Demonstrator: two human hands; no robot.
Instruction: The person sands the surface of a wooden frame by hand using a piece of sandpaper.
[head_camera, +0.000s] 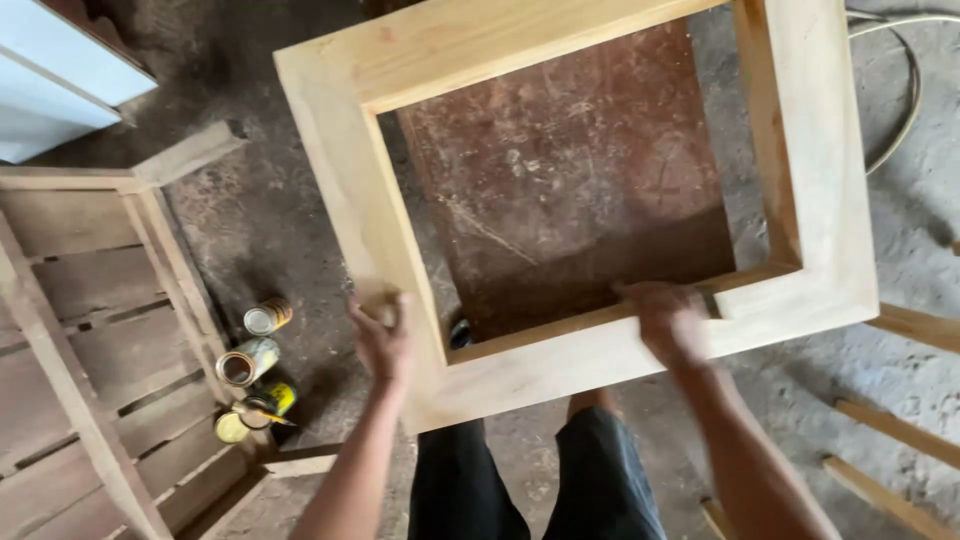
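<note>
A large pale wooden frame (350, 190), square with a wide flat border, fills the middle of the view and lies on a dark reddish-brown board (570, 170). My left hand (383, 340) grips the frame's left rail near its near corner. My right hand (668, 322) presses on the near rail, fingers curled over its inner edge; it is blurred. Whether it holds something small against the wood is unclear. My legs in dark trousers (530, 480) show below the frame.
Three open tins (255, 360) stand on the dirty concrete floor at left, beside a slatted wooden panel (90, 340). A white panel (60, 70) sits at top left. Loose wooden strips (900, 430) lie at right, and a pale cable (905, 90) curves at top right.
</note>
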